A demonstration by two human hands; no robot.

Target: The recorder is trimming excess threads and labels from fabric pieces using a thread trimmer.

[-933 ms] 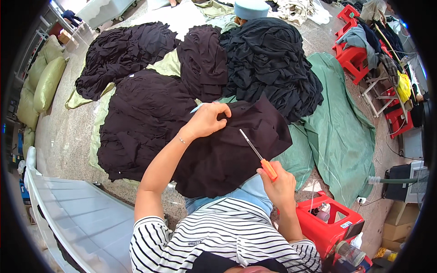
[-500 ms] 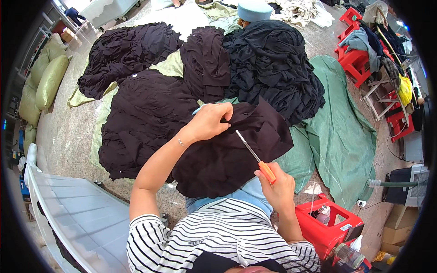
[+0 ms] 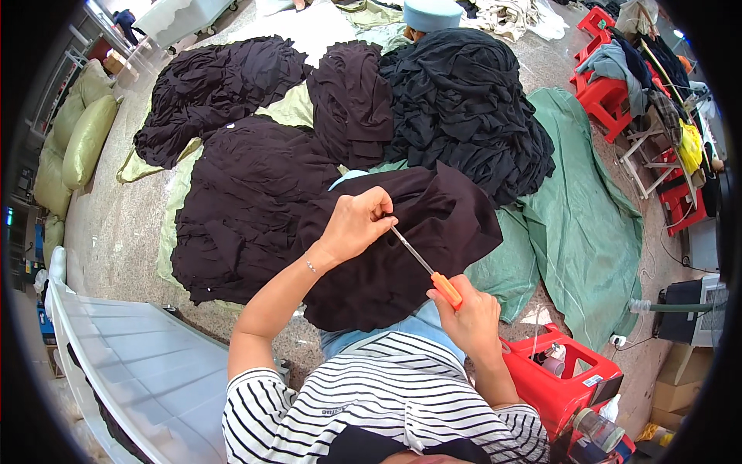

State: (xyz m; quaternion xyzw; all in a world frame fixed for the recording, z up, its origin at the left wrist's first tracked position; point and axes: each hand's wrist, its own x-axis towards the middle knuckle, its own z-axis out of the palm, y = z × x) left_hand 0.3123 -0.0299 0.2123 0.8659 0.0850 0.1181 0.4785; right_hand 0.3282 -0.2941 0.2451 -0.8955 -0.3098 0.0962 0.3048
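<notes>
A dark brown garment (image 3: 371, 282) lies spread over my lap. Above it my left hand (image 3: 358, 224) is closed in a pinch on the dark cloth, its thumb and forefinger at the tip of a thin tool. That tool (image 3: 445, 289) has an orange handle and a slim metal shaft, much like a screwdriver. My right hand (image 3: 472, 321) grips it by the handle, with the shaft slanting up and left across the cloth. The exact contact of tip and cloth is too small to make out. Beyond my left wrist shows a light blue edge (image 3: 348, 178).
Heaps of dark brown clothing (image 3: 247, 201) and a black heap (image 3: 464, 108) lie ahead on green sheets (image 3: 580, 224). A red stool (image 3: 556, 371) holding bottles stands at my right. To the left are a pale plastic bin (image 3: 147, 356) and stuffed sacks (image 3: 89, 147).
My left hand has come down slightly, closing the gap to the tool's tip. The tool has shifted a little up and left in my right hand.
</notes>
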